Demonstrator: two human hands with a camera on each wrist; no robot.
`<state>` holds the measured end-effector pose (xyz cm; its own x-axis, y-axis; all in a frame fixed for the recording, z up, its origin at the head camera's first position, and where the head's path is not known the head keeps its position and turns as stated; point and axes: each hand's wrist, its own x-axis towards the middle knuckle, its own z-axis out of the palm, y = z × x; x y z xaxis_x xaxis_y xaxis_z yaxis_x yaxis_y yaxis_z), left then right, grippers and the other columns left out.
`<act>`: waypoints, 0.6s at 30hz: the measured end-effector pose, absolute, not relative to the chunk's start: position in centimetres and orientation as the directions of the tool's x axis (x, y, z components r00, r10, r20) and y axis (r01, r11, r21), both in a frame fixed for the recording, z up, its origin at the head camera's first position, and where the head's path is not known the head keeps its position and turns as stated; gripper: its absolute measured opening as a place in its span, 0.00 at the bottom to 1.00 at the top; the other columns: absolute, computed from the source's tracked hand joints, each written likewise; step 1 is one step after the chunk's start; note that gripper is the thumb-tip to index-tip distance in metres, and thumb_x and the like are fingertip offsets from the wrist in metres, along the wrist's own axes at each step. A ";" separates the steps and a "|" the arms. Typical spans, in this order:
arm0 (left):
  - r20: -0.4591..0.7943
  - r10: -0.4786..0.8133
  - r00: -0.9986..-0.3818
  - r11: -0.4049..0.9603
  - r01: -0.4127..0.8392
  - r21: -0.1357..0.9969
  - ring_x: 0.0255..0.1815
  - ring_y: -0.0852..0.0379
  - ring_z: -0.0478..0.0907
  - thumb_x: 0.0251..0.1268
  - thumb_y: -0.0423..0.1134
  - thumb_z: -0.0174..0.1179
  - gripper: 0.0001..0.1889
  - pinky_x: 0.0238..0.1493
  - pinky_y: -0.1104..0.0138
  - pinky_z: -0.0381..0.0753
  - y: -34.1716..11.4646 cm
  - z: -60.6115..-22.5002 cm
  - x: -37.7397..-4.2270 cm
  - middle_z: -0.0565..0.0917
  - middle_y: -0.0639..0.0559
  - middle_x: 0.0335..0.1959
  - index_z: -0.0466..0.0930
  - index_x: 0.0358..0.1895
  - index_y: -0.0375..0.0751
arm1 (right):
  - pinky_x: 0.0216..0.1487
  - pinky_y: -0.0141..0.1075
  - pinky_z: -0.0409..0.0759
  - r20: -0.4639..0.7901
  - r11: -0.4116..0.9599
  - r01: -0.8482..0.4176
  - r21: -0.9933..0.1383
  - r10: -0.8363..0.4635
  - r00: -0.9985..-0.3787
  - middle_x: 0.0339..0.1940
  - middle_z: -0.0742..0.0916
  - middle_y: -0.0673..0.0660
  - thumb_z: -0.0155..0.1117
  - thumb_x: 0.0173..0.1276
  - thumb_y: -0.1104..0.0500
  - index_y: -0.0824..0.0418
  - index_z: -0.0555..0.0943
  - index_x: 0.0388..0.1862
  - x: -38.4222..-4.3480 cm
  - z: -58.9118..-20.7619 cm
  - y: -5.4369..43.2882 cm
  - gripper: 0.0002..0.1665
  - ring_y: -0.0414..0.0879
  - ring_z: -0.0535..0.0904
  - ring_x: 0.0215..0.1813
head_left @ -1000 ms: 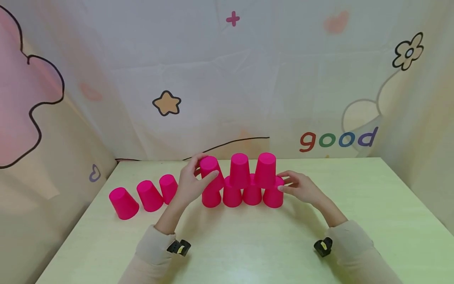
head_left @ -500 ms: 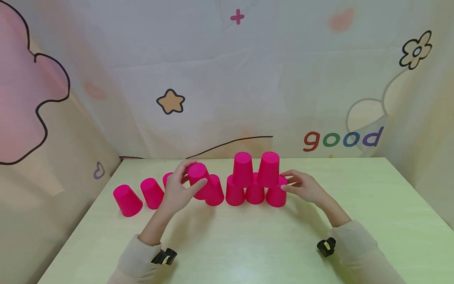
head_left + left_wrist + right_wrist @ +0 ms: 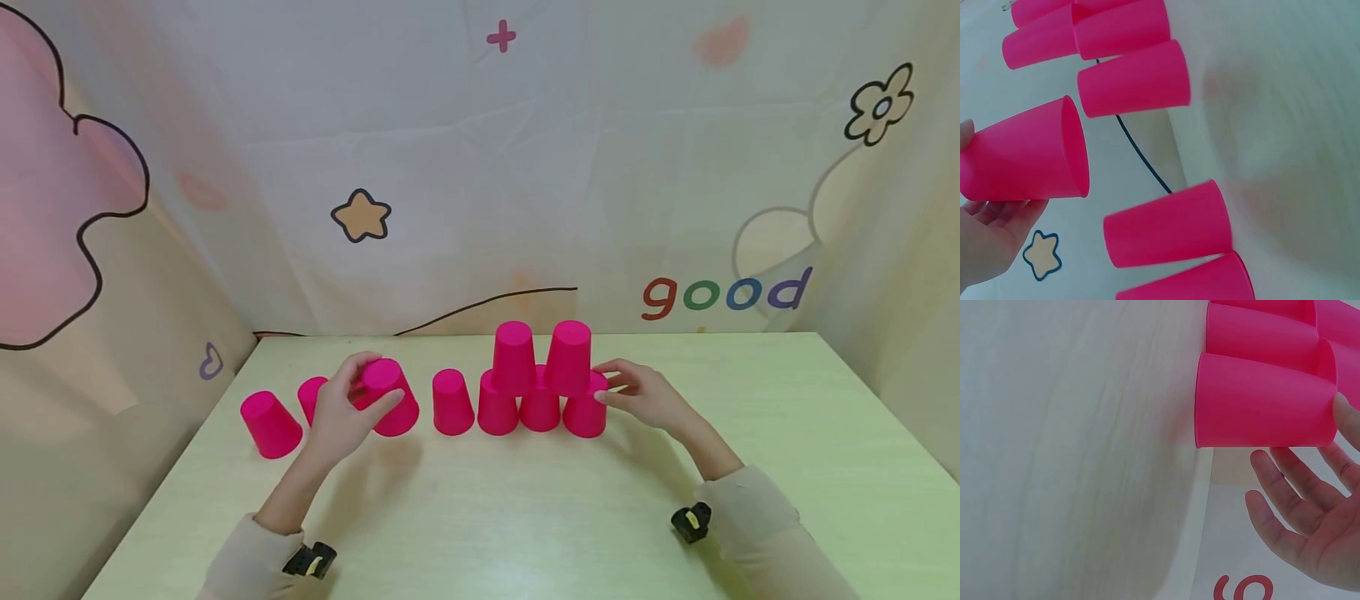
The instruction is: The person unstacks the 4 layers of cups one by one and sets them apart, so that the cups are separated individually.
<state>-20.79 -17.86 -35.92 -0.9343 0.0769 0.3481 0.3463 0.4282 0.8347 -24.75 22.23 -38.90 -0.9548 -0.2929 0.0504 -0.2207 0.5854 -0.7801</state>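
My left hand (image 3: 337, 421) grips an upside-down pink plastic cup (image 3: 403, 412), thumb in front and fingers behind. In the left wrist view this cup (image 3: 1025, 156) hangs above the table, its open rim facing down toward the tabletop. To its right a single upside-down cup (image 3: 453, 406) stands alone. Beyond that are three base cups in a row, with two upper cups (image 3: 513, 358) bridging them. My right hand (image 3: 641, 400) touches the rightmost base cup (image 3: 583, 419) near its top with thumb and fingertips. Its other fingers spread loosely beside that cup (image 3: 1263, 406) in the right wrist view.
On the left, more upside-down cups stand on the table, including the leftmost cup (image 3: 272, 427) and a partly covered cup (image 3: 309, 398); my left hand hides another. A printed cloth backdrop (image 3: 450, 167) rises behind the pale tabletop (image 3: 510, 517).
My left hand has lifted the left cup off the upper row and carried it left and down, leaving the base cup beneath uncovered. My right hand stays beside the rightmost base cup.
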 end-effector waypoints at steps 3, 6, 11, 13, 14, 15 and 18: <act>0.320 0.069 -0.945 0.445 0.316 0.838 0.46 0.50 0.74 0.52 0.36 0.66 0.28 0.41 0.65 0.78 -18.5 -36.3 -20.9 0.76 0.44 0.47 0.66 0.56 0.38 | 0.41 0.44 0.80 0.049 0.584 -0.218 -0.782 -0.292 -0.955 0.51 0.77 0.66 0.62 0.61 0.58 0.65 0.70 0.57 -24.7 -38.9 22.3 0.26 0.61 0.75 0.50; 0.294 0.057 -0.954 0.459 0.287 0.841 0.47 0.48 0.73 0.52 0.36 0.66 0.28 0.41 0.63 0.78 -19.3 -36.6 -21.0 0.75 0.43 0.48 0.66 0.56 0.38 | 0.41 0.44 0.80 0.049 0.584 -0.217 -0.782 -0.290 -0.956 0.51 0.77 0.67 0.62 0.61 0.58 0.65 0.70 0.57 -24.7 -38.8 22.3 0.26 0.60 0.75 0.50; 0.247 0.042 -0.968 0.477 0.237 0.846 0.49 0.45 0.72 0.51 0.36 0.67 0.29 0.42 0.58 0.79 -20.2 -37.4 -21.1 0.74 0.42 0.50 0.65 0.57 0.37 | 0.42 0.44 0.80 0.039 0.594 -0.204 -0.778 -0.278 -0.960 0.52 0.77 0.67 0.63 0.61 0.58 0.65 0.69 0.57 -24.7 -38.8 22.3 0.27 0.60 0.75 0.50; 0.231 0.034 -0.972 0.482 0.219 0.848 0.49 0.45 0.72 0.51 0.36 0.67 0.29 0.43 0.57 0.79 -20.5 -37.7 -21.1 0.74 0.41 0.50 0.65 0.56 0.37 | 0.42 0.44 0.80 0.035 0.595 -0.201 -0.779 -0.278 -0.960 0.52 0.77 0.67 0.63 0.61 0.57 0.65 0.69 0.58 -24.7 -38.8 22.2 0.27 0.60 0.75 0.50; 0.223 0.033 -0.974 0.485 0.211 0.849 0.49 0.45 0.72 0.51 0.36 0.67 0.29 0.43 0.57 0.79 -20.6 -37.9 -21.1 0.74 0.41 0.50 0.65 0.56 0.37 | 0.42 0.44 0.80 0.034 0.594 -0.200 -0.779 -0.278 -0.960 0.52 0.77 0.67 0.63 0.61 0.57 0.65 0.69 0.58 -24.7 -38.8 22.2 0.27 0.60 0.75 0.50; 0.215 0.032 -0.976 0.490 0.203 0.848 0.49 0.45 0.72 0.51 0.37 0.67 0.29 0.43 0.56 0.79 -20.7 -38.0 -21.1 0.74 0.41 0.50 0.65 0.56 0.37 | 0.42 0.45 0.80 0.034 0.594 -0.200 -0.779 -0.280 -0.960 0.52 0.77 0.67 0.63 0.61 0.57 0.65 0.69 0.58 -24.7 -38.8 22.2 0.27 0.60 0.75 0.50; 0.188 0.029 -0.982 0.512 0.176 0.841 0.50 0.45 0.72 0.51 0.38 0.67 0.29 0.43 0.57 0.79 -21.1 -38.5 -21.2 0.74 0.41 0.50 0.65 0.56 0.37 | 0.42 0.46 0.79 0.030 0.589 -0.198 -0.784 -0.282 -0.959 0.52 0.77 0.67 0.62 0.61 0.58 0.65 0.69 0.58 -24.7 -38.8 22.2 0.27 0.60 0.75 0.50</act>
<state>-21.23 -21.07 -38.50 -0.9818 0.0294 0.1879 0.1762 0.5116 0.8410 -24.72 22.20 -38.83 -0.9590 -0.2817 0.0302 -0.1977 0.5890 -0.7836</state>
